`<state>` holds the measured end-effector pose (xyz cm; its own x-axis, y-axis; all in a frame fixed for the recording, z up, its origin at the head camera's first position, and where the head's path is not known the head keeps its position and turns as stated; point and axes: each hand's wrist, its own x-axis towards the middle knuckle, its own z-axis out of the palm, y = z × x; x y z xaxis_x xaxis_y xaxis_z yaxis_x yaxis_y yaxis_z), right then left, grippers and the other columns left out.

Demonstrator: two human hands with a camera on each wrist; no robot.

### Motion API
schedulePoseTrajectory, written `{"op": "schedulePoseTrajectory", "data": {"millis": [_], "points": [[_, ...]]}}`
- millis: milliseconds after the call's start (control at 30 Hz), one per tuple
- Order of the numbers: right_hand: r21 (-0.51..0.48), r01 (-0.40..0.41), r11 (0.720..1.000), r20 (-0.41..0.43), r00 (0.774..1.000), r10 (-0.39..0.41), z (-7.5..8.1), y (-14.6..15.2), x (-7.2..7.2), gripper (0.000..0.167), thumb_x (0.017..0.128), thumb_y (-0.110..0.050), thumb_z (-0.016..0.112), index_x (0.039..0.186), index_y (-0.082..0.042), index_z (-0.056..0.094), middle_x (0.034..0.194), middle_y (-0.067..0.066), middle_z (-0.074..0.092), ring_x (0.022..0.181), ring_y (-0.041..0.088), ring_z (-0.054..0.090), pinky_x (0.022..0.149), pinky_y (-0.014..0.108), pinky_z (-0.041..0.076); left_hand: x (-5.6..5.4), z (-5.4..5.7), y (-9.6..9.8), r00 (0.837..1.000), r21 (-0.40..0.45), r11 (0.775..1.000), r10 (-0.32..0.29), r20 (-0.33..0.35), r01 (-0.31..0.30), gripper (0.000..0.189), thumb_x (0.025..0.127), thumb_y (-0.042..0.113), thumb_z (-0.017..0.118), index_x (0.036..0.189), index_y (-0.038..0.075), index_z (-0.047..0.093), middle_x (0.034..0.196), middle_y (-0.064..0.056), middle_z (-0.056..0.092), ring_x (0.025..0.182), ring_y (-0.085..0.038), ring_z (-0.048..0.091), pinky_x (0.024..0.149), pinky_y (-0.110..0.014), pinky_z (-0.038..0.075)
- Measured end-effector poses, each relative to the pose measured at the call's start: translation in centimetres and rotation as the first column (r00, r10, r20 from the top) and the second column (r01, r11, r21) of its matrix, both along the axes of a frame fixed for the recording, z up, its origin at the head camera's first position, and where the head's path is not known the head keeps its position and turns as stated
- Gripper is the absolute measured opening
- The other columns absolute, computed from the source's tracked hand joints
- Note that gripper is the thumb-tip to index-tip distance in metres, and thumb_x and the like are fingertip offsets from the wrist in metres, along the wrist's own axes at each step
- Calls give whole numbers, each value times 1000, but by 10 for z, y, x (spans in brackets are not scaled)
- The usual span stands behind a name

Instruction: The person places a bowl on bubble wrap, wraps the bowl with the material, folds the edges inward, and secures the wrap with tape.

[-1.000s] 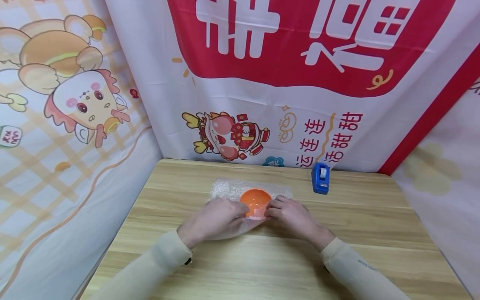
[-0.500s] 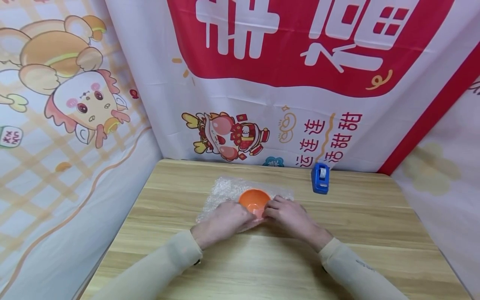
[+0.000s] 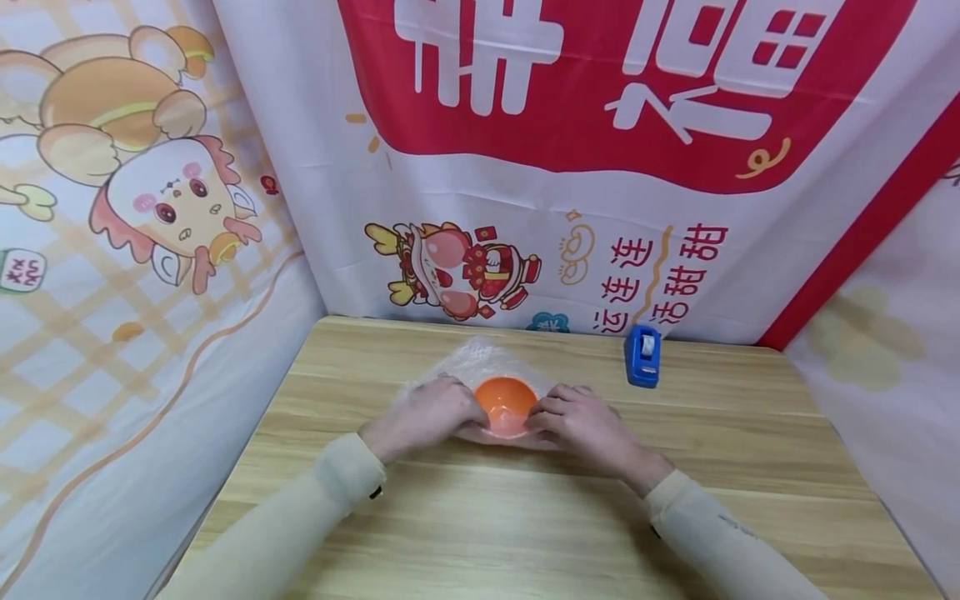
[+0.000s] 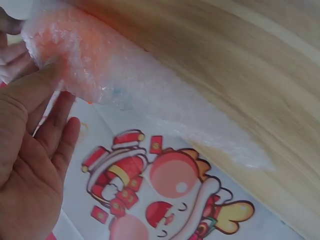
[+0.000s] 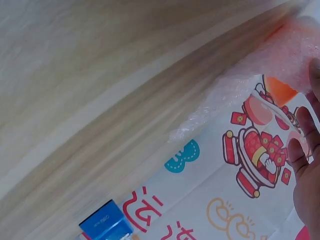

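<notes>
An orange bowl (image 3: pixel 501 396) sits on a sheet of clear bubble wrap (image 3: pixel 478 357), whose near edge is folded up against the bowl's front. My left hand (image 3: pixel 429 410) pinches the wrap at the bowl's left front rim. In the left wrist view, the left thumb presses on the wrap (image 4: pixel 160 97) with the orange showing through, and the other fingers lie behind it. On the opposite side, my right hand (image 3: pixel 581 419) holds the wrap at the right front rim. The right wrist view shows only part of the right hand (image 5: pixel 307 192), beside a bare orange patch of the bowl (image 5: pixel 280 91).
A blue tape dispenser (image 3: pixel 642 357) stands at the back right of the wooden table (image 3: pixel 480 525). Printed cloth (image 3: pixel 450 187) hangs right behind the table's far edge, and another cloth (image 3: pixel 150 350) hangs along the left.
The left hand went right toward the bowl's front, then back left to its left rim. The wrap's back edge now peaks behind the bowl. The right hand has stayed nearly in place.
</notes>
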<state>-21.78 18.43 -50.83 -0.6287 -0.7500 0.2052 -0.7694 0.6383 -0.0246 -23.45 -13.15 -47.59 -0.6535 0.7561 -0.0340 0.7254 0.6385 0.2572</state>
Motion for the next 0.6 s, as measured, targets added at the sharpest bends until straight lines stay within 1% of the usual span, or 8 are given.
{"op": "schedulePoseTrajectory", "data": {"millis": [33,100,200,267,333,400,500,600], "points": [[10,-3,1000,-5,1000,3,0,-2,0,33,103,-31,92,136,-31,87,134,-11,85,130,16,73,117,44,66,-1,1,-2,1000,12,1000,6,18,-6,23,109,19,84,130,24,91,126,12,90,119,-14,77,122,-44,61],[28,-11,1000,-14,1000,11,-1,-5,0,33,104,-29,91,136,-31,87,135,-11,85,131,16,74,117,45,66,-3,1,-3,1000,22,1000,-3,15,2,22,109,19,85,130,22,91,125,11,90,118,-13,78,121,-43,62],[48,-17,999,-35,999,18,-2,-10,-1,31,105,-29,90,136,-30,86,135,-9,85,130,17,74,115,45,67,0,1,-1,998,11,999,-50,-48,51,21,109,21,86,130,20,90,125,9,91,117,-13,81,119,-42,64],[49,-14,999,-45,999,16,-3,-13,-1,30,106,-27,89,135,-30,87,134,-9,85,128,17,74,113,44,67,5,1,3,992,-4,996,-87,-97,87,21,110,22,85,130,20,90,125,8,91,115,-13,83,117,-41,66],[48,-11,999,-57,998,14,-4,-14,-1,29,105,-27,90,134,-30,87,133,-9,85,126,17,74,111,42,67,12,2,8,987,-18,995,-102,-121,101,19,109,22,86,128,20,89,123,8,91,112,-13,83,115,-39,67],[45,-8,999,-69,998,11,-5,-15,0,28,105,-26,90,133,-30,87,132,-10,85,125,17,74,109,41,67,18,1,14,985,-31,996,-88,-145,84,17,109,23,87,126,22,90,120,8,91,107,-11,82,110,-37,68],[39,-7,999,-70,998,9,-5,-16,0,28,105,-27,90,133,-30,88,131,-10,86,125,17,74,109,40,67,24,-4,23,976,-75,996,-62,-211,47,9,108,23,87,117,24,90,108,9,90,91,-10,77,95,-34,69],[17,6,1000,-27,1000,-6,-3,-15,1,29,106,-29,89,136,-29,86,136,-9,85,129,18,75,114,44,66,28,-10,30,965,-137,991,-46,-259,10,11,109,19,86,118,24,89,105,7,89,85,-11,75,89,-34,68]]}}
